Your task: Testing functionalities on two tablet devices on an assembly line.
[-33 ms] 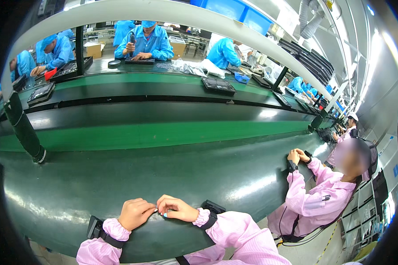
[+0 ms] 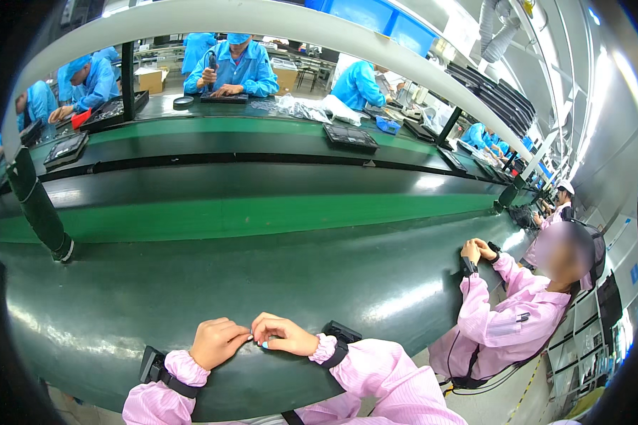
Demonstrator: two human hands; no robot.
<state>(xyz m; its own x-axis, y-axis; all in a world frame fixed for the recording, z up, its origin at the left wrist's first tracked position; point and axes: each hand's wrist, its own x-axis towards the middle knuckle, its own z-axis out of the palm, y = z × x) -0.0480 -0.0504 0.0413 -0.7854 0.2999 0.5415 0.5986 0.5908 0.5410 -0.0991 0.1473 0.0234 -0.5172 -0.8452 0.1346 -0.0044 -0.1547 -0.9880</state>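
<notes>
**Hands paired, lower centre of frame**

Left hand [image 2: 218,344] and right hand [image 2: 285,335] together above the dark green desk [image 2: 191,287], fingers bent, tips meeting. Grip narrow on both; cannot tell whether anything tiny is pinched there. Step in hand: reads as waiting, no handling visible. Any pick-up would call for parting the hands first. Desk top lies directly beneath the grip, bare around it. Nearest loose piece, a flat black framed panel [image 2: 350,137], sits upper centre, well apart from both hands.
</notes>
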